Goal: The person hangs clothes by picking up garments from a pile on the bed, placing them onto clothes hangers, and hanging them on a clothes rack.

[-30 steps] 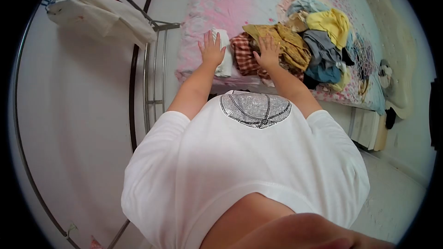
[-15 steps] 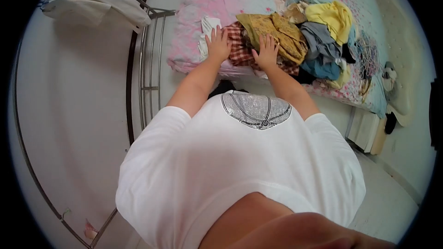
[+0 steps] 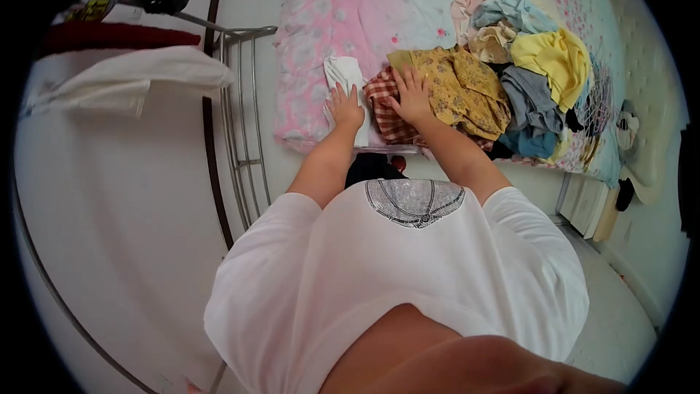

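Note:
My left hand (image 3: pixel 345 108) lies with spread fingers on a folded white cloth (image 3: pixel 343 69) near the bed's front edge. Over the left part of a mustard-yellow patterned garment (image 3: pixel 467 87) rests my right hand (image 3: pixel 413 99), its fingers stretched out and apart. A red-and-white checked cloth (image 3: pixel 383 91) sits between the two hands, partly beneath the yellow garment and my right wrist. Neither hand grips anything that I can see.
A heap of clothes continues rightward with a grey garment (image 3: pixel 536 98), a bright yellow one (image 3: pixel 558 66) and a blue one (image 3: pixel 536 144). Several hangers (image 3: pixel 601 102) lie beyond it. A metal rack (image 3: pixel 248 120) with hanging clothes stands left of the bed (image 3: pixel 310 22).
My left hand has shifted from the checked cloth's edge onto the white cloth. My right hand has moved up and left on the yellow garment. The view has also shifted.

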Available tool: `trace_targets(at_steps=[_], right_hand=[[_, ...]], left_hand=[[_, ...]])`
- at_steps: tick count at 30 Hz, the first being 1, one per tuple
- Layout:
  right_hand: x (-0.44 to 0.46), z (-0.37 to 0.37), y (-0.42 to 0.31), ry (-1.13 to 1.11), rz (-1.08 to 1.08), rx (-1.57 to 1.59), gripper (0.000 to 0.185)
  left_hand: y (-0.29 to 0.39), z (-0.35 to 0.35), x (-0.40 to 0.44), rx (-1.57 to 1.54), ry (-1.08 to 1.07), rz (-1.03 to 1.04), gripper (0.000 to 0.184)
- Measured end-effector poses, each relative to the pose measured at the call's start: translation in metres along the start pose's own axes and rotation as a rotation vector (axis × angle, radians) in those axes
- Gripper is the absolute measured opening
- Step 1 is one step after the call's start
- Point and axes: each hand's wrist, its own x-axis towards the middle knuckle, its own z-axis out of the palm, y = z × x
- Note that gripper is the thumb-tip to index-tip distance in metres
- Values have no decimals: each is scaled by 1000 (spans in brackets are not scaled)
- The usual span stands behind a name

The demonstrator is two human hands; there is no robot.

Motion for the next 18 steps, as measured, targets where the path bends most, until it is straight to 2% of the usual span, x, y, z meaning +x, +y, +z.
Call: trace_targets(at_steps=[5,8,14,17,18], right_hand=[[27,18,-2,-53,60,67,72],[28,26,1,-99,87,87,72],[32,27,0,-199,149,93,70],[35,21,4,-224,162,60,69],[36,18,4,-231,175,56,69]], left_hand=[[-1,16,40,-93,-108,26,46],[0,27,63,-29,-339,29,34],[-17,28,73,42,-244,85,25],[-20,22,69,-77,-55,64,20],[-19,15,71,-225,-71,28,18]])
